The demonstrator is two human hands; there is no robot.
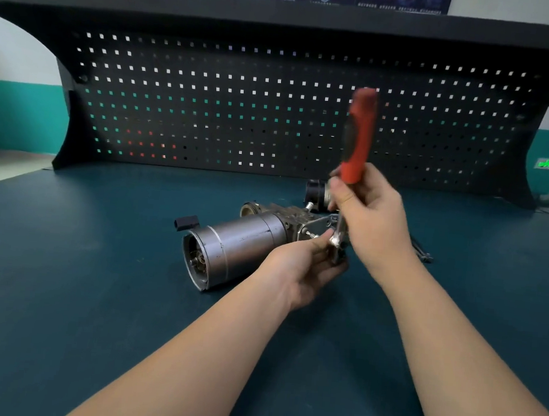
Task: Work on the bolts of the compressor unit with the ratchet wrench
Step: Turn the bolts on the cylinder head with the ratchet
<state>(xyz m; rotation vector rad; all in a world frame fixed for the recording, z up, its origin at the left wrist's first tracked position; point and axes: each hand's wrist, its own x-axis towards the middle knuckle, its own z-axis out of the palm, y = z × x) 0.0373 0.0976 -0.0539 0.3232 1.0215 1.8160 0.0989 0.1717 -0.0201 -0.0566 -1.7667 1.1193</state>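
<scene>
The right hand (369,215), just right of the frame's centre, is curled round the lower end of the ratchet wrench (357,139), whose red and black handle stands nearly upright and blurred against the pegboard (241,106). The wrench's metal shank runs down from the hand to its head, which sits at the right end of the compressor unit (240,244). The left hand (305,262), a little below and to the left, pinches at that same end of the unit, fingers bent round the metal parts beside the wrench head; just what they grip is hard to tell. A bolt (310,234) sticks out of the unit's end plate close above those fingers.

The compressor unit lies on its side on the dark green desk (79,291), at the centre of the frame, its grey cylinder's open end turned toward the lower left. A small black block (186,222) sits at its upper left. Behind it lies a black cylindrical part (315,193), and some thin metal pieces (422,252) rest on the desk to the right of the right wrist.
</scene>
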